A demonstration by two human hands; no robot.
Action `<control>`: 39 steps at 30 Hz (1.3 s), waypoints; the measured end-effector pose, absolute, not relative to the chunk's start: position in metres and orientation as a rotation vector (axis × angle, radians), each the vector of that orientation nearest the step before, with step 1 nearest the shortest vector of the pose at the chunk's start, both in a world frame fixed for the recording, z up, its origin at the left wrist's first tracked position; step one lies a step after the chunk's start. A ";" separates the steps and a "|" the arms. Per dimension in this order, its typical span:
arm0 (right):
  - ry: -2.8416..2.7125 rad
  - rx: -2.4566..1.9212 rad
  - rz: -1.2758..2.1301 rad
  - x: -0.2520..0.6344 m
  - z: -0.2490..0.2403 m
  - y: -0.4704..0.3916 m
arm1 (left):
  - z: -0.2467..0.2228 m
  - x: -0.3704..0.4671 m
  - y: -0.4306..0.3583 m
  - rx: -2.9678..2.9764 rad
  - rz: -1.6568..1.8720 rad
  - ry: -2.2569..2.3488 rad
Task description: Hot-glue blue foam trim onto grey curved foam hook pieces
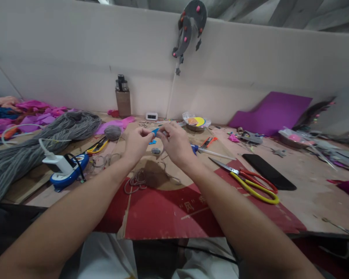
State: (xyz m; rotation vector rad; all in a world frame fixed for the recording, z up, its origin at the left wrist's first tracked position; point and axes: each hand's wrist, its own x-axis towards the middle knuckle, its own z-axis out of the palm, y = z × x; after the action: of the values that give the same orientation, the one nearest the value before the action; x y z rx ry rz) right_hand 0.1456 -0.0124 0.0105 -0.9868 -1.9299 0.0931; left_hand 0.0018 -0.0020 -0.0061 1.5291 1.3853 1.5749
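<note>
A small blue piece [155,131], thin like paper or felt, is pinched between my two hands above the middle of the worktop. My left hand [138,142] grips its left end with thumb and forefinger. At its right end are the closed fingertips of my right hand [174,141]. Another blue scrap [152,142] shows just below the fingers. Under my hands lie a small grey bundle [155,151] and a loose tangle of grey cord [138,181] on the red and brown board [163,217].
Scissors [250,180] and a black phone [269,171] lie to the right. A yellow utility knife [99,146], a blue power strip [68,174] and grey yarn [75,126] are on the left. An orange cutter [208,142] and a bowl [196,123] stand beyond my right hand.
</note>
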 end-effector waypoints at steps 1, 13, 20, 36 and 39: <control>-1.909 -0.994 0.081 0.150 0.010 -0.009 | -0.005 0.003 -0.004 1.531 1.556 1.377; -1.742 -1.038 0.241 0.180 0.003 0.015 | -0.013 0.007 0.001 1.474 1.387 1.180; -1.665 -1.056 0.416 0.183 -0.001 0.021 | -0.007 0.009 -0.003 1.301 1.357 1.063; -1.587 -0.988 0.790 0.184 0.000 0.022 | -0.002 0.012 -0.008 1.209 1.336 0.902; -1.550 -0.965 0.827 0.182 -0.001 0.022 | -0.001 0.013 -0.010 1.139 1.322 0.876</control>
State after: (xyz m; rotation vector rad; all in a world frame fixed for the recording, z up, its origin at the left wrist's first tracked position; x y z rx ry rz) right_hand 0.1822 0.0216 -0.0012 -0.9648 -1.5503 0.8269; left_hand 0.0133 -0.0095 -0.0014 1.1390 0.8758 1.3217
